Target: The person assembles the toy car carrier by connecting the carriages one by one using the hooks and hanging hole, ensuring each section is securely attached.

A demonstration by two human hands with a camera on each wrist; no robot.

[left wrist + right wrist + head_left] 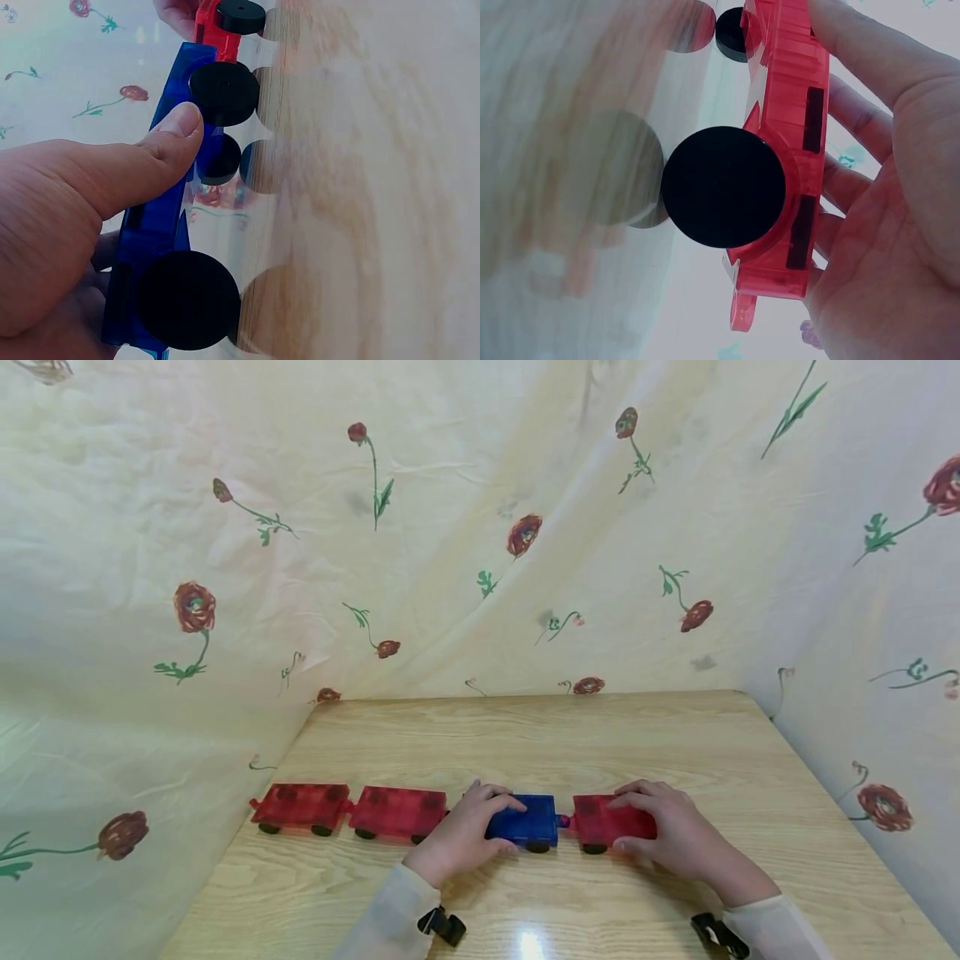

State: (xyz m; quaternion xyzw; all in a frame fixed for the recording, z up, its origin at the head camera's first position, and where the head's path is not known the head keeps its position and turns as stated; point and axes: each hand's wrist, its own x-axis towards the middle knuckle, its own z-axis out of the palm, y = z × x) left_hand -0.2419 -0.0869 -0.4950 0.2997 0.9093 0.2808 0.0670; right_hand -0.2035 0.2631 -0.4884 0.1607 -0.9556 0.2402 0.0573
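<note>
My left hand [467, 828] holds a translucent blue toy wagon [534, 817] by its sides. In the left wrist view, the thumb lies on the near side of the blue wagon [154, 240], above its black wheels. My right hand [675, 833] grips the right part of a red toy wagon [592, 817]. The right wrist view has the thumb on the near side of this red wagon [780, 82] and the other fingers beyond it. Small couplers [564, 821] meet between the blue and red wagons. The left hand covers the blue wagon's left end.
Two more red wagons stand in a row on the left, a far-left one [303, 804] and one [399, 812] beside my left hand. All stand on a light wooden table [540, 739]. Flower-printed cloth [450, 527] hangs behind and at both sides.
</note>
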